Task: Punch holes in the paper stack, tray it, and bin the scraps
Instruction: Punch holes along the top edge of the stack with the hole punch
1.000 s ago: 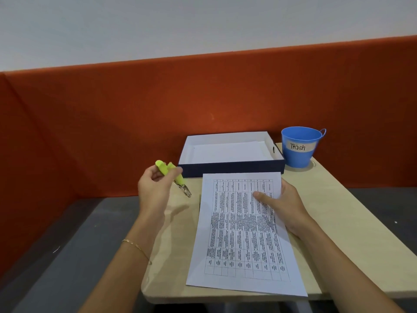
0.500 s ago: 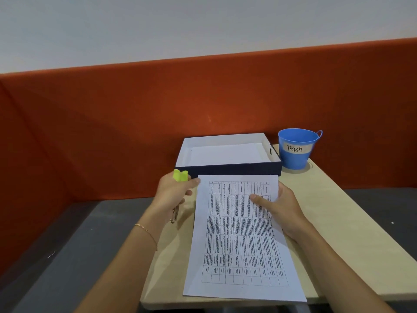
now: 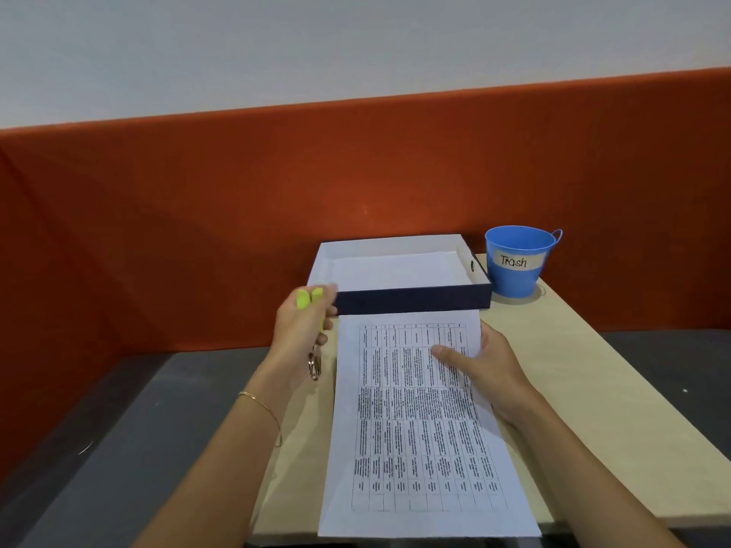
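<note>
Punch [image 3: 312, 334] nearer paper [image 3: 419, 421] edge (left hand [image 3: 300, 334] lowered slightly).

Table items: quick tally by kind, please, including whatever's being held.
Paper stack: 1
Hole punch, yellow-handled, in the left hand: 1
Tray, dark-sided: 1
Trash bucket, blue: 1
Total: 4
The right hand presses on the paper stack.

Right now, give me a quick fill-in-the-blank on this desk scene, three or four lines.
1. The blue metal bucket is labelled ____.
2. The left hand holds a hole punch with ____ handles.
3. The right hand presses on the printed ____ stack.
4. The navy-sided white tray sits ____ of the bucket.

Missing: Trash; yellow; paper; left
</note>
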